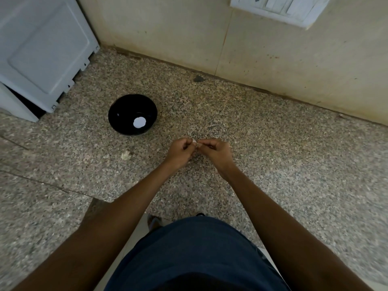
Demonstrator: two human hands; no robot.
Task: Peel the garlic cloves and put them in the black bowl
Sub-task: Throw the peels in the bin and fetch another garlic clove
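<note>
Both my hands meet above the speckled granite counter [273,164]. My left hand [180,151] and my right hand [217,152] pinch a small pale garlic clove [195,143] between their fingertips; most of the clove is hidden by my fingers. The black bowl [123,110] stands to the upper left of my hands, with a round white spot showing in its bottom. A whitish garlic piece [126,154] lies on the counter below the bowl, left of my left hand.
A grey appliance [42,51] stands at the back left, close to the bowl. A beige wall [252,38] with a white switch plate [279,9] runs along the back of the counter. The counter's front edge lies near my body.
</note>
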